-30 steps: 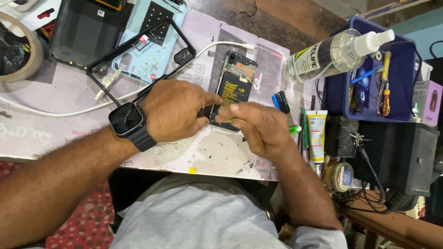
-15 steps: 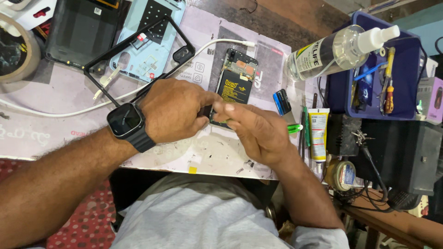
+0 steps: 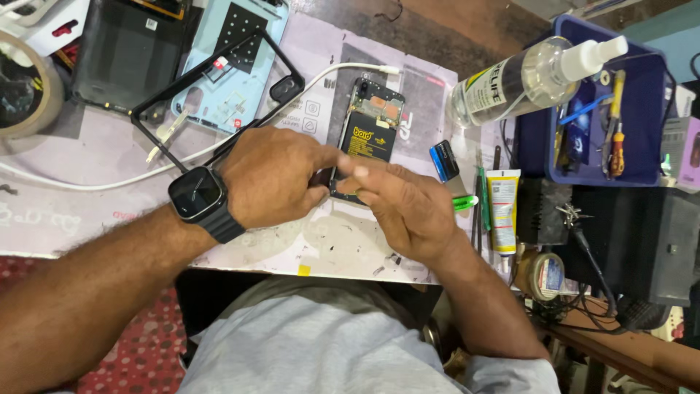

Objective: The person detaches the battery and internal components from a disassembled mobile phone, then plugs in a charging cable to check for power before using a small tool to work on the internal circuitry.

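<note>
Nearest to the camera, a grey shirt is seen, and both forearms are stretched from it over the surface, which is covered by a pale printed mat. A black smartwatch is worn on the left wrist. The left hand is laid with the fingers curled down on the near edge of an opened phone; its grip is closed on that edge, as far as can be seen. The right hand is placed just beside it, and its fingertips are pinched together at the near end of the phone; whether something small is held between them cannot be told. The phone lies flat in the middle of the surface, back cover removed, with the black battery and the circuit board shown.

To the right of the hands, a small blue tool and a white tube are laid. Farther right, a blue tray with screwdrivers is placed, and a clear spray bottle lies against it. On the far left, a light blue back cover, a black phone frame and a white cable are seen.
</note>
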